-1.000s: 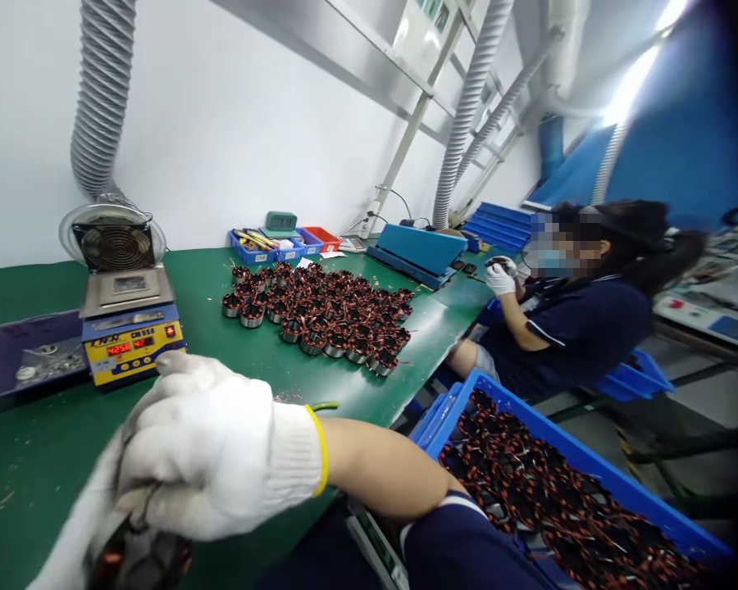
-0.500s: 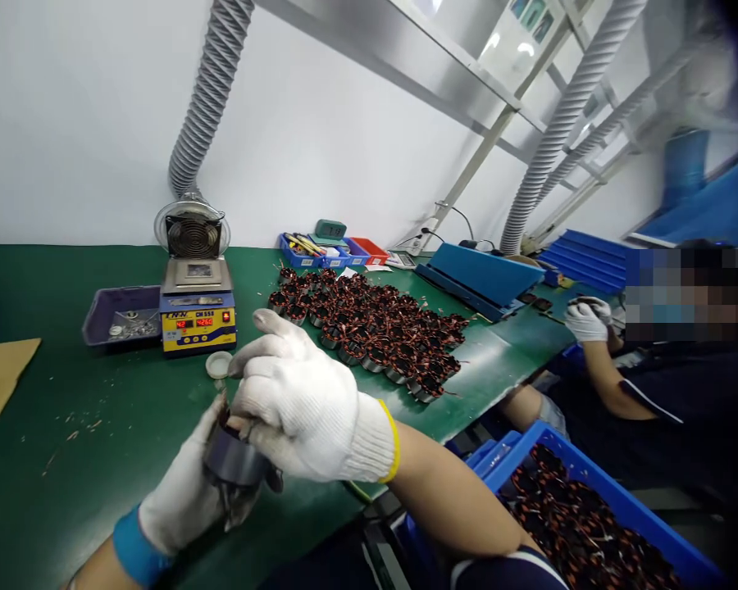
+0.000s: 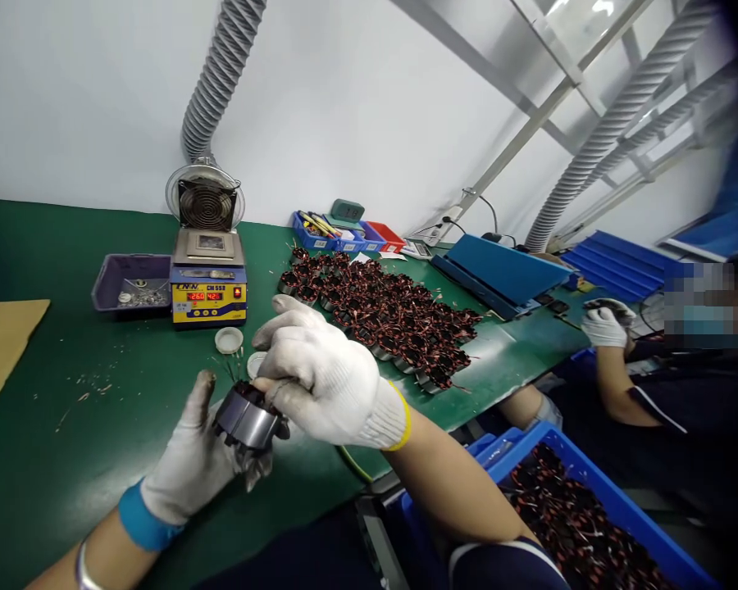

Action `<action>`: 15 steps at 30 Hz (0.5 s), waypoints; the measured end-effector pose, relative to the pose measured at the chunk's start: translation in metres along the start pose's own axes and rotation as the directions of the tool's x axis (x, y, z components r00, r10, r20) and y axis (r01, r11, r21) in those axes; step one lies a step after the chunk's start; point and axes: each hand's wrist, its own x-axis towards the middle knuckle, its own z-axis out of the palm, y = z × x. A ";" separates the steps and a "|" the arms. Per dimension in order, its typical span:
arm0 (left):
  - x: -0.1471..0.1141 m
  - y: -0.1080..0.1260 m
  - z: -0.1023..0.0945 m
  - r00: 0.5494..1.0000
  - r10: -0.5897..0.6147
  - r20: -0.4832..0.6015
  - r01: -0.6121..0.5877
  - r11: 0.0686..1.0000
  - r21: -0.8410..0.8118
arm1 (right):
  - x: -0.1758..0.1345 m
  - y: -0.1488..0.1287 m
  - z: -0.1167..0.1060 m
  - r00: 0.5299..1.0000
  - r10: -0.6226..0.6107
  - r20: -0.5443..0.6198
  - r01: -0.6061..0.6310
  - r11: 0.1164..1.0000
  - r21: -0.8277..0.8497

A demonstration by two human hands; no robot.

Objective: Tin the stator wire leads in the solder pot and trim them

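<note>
A motor stator (image 3: pixel 250 416), a dark steel ring with copper windings and thin wires rising from its top, rests tilted in my gloved left hand (image 3: pixel 200 451). That hand's fingers lie under and behind it, while the thumb points up beside it. My right hand (image 3: pixel 320 381), also in a white glove, has its thumb and forefinger pinched at the stator's upper right rim. Whether a wire lies between those fingertips is hidden. Just beyond are a small white round dish (image 3: pixel 229 340) and a second one (image 3: pixel 256 364), partly covered by my right hand.
Many similar stators (image 3: pixel 381 311) stand in rows on the green table (image 3: pixel 30 459). A yellow-and-blue solder pot (image 3: pixel 209 299) with a fan stands beside a purple tray (image 3: pixel 102 287). A blue crate (image 3: pixel 621 508) of stators is at right, near a co-worker's gloved hand (image 3: pixel 603 328).
The view has shifted slightly. My left thumb has lifted off the stator's side and now points up. More of the stator and its wires show, and my right fingers stay at its rim.
</note>
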 end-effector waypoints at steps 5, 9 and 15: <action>-0.006 0.005 0.004 0.983 0.167 -0.082 -0.157 0.981 0.115 | -0.020 0.020 0.010 0.873 0.425 -0.241 -0.259 0.820 0.511; -0.012 0.008 0.002 0.976 0.189 -0.108 -0.153 0.948 0.279 | -0.029 0.045 0.019 0.721 0.693 0.010 -0.476 0.485 0.733; -0.011 0.009 0.008 0.911 0.373 -0.177 -0.188 0.756 0.626 | -0.017 0.059 0.020 0.771 0.312 0.555 -0.630 0.501 0.594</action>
